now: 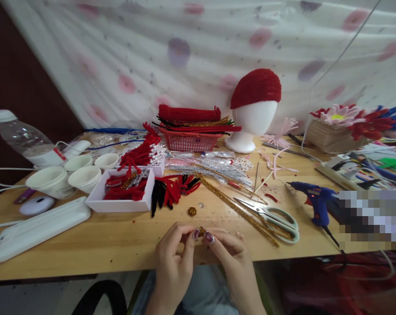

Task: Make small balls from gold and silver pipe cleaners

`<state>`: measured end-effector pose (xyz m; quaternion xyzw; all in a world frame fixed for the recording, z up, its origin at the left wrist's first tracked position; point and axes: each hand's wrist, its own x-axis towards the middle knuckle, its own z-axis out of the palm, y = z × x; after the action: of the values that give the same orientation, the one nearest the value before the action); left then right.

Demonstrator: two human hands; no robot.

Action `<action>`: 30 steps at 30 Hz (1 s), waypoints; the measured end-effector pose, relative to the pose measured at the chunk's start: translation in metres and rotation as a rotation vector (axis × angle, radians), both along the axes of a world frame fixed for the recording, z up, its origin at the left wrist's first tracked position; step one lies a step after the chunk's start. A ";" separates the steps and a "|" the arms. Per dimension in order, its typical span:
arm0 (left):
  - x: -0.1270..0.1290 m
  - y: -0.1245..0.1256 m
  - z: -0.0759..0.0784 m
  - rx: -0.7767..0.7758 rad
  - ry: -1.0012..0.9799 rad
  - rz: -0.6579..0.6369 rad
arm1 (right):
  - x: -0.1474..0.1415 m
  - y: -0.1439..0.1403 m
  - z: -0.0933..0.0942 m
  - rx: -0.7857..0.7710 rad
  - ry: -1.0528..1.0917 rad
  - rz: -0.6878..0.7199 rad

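My left hand (175, 253) and my right hand (230, 254) meet above the table's front edge. Between the thumbs and fingers of both is a small piece of gold pipe cleaner (202, 230), mostly covered by the fingertips. Just beyond them lies a coiled gold disc (192, 211) with a small clear piece (201, 205) near it. Long gold pipe cleaners (232, 202) stretch diagonally across the wood to the right. Scissors (280, 221) with pale green handles rest partly over these, blades pointing left.
A white box (119, 205) of red pieces stands left, beside paper cups (84, 178) and a bottle (23, 135). Behind are a red basket (191, 142) and a foam head (255, 118) with a red cap. A blue glue gun (316, 199) lies right, its cord hanging over the edge.
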<state>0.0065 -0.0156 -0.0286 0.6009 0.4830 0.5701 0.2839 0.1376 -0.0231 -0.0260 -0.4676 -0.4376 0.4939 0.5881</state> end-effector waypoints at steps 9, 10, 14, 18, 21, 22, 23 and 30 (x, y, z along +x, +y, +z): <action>0.009 -0.016 0.011 -0.089 -0.271 0.060 | -0.005 -0.005 -0.002 -0.065 0.217 0.099; 0.014 -0.019 0.010 -0.156 -0.397 0.078 | -0.012 -0.007 -0.003 -0.060 0.273 0.062; 0.028 -0.024 0.009 -0.353 -0.694 0.039 | -0.032 -0.011 -0.008 -0.083 0.497 -0.072; 0.013 -0.015 0.011 -0.427 -0.510 -0.132 | -0.015 -0.004 -0.008 -0.124 0.395 -0.016; -0.008 -0.004 0.016 -0.358 -0.140 -0.360 | 0.013 0.003 0.002 -0.160 0.168 0.092; -0.014 0.000 0.019 -0.320 -0.011 -0.407 | 0.021 0.005 0.007 -0.176 0.127 0.139; -0.018 0.003 0.022 -0.287 0.101 -0.442 | 0.027 0.006 0.012 -0.194 0.096 0.190; -0.026 0.012 0.027 -0.393 0.061 -0.800 | 0.032 0.012 0.022 -0.260 0.094 0.486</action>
<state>-0.0196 -0.0033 -0.0014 0.6916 0.3199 0.2948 0.5766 0.1700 -0.0115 -0.0043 -0.3971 -0.4422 0.6935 0.4072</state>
